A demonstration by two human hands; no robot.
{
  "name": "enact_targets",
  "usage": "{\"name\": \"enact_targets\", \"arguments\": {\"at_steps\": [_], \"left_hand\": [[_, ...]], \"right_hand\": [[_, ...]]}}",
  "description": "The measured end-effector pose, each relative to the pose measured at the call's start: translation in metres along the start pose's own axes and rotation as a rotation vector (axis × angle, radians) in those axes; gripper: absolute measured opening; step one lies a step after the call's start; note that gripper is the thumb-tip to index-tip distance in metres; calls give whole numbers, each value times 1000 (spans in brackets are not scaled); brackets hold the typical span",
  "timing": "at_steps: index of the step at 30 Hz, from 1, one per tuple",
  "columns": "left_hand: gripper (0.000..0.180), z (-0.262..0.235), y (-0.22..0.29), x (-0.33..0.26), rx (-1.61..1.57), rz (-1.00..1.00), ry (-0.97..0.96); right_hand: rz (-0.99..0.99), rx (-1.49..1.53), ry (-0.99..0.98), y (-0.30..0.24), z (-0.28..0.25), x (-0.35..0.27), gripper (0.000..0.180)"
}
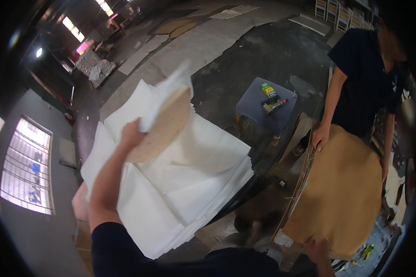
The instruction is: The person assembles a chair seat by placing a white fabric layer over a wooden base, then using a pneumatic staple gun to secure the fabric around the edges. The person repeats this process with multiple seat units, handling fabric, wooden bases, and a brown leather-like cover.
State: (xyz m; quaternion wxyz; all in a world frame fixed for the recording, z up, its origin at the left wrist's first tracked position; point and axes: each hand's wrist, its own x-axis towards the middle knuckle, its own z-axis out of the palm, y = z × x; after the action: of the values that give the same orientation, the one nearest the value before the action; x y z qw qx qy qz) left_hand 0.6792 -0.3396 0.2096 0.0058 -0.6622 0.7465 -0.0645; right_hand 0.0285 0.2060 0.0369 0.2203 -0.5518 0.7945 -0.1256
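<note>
My left hand (133,132) is closed at the edge of a thin, pale wooden board (168,121), raised at a tilt above a stack of white sheets (203,180). A white sheet (168,94), blurred by motion, lies against the board's upper side. My right hand (318,249) grips the near edge of a tan panel with rounded corners (339,184). A co-worker in a dark shirt (360,78) stands across from it, one hand (320,136) on its far left corner and the other arm reaching to its right edge.
Beyond the stack stands a small grey-blue stool (254,104) bearing a nail gun (273,106) and a green-and-yellow box (267,89). A barred window (27,164) is in the left wall. Flat sheets (175,27) lie on the far floor; a wrapped pile (94,67) stands at the far left.
</note>
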Motion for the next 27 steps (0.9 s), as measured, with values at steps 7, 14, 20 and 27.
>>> {"name": "enact_targets", "arguments": {"at_steps": [7, 14, 20, 27], "left_hand": [[54, -193, -9, -29, -260, 26, 177], [61, -198, -4, -141, 56, 248, 429], [44, 28, 56, -305, -150, 471, 213], [36, 159, 90, -436, -318, 369, -124]], "right_hand": [[43, 41, -33, 0, -11, -3, 22], [2, 60, -553, -18, -44, 53, 37], [-30, 412, -449, -111, -33, 117, 29], [-468, 419, -85, -227, 15, 223, 28]]}}
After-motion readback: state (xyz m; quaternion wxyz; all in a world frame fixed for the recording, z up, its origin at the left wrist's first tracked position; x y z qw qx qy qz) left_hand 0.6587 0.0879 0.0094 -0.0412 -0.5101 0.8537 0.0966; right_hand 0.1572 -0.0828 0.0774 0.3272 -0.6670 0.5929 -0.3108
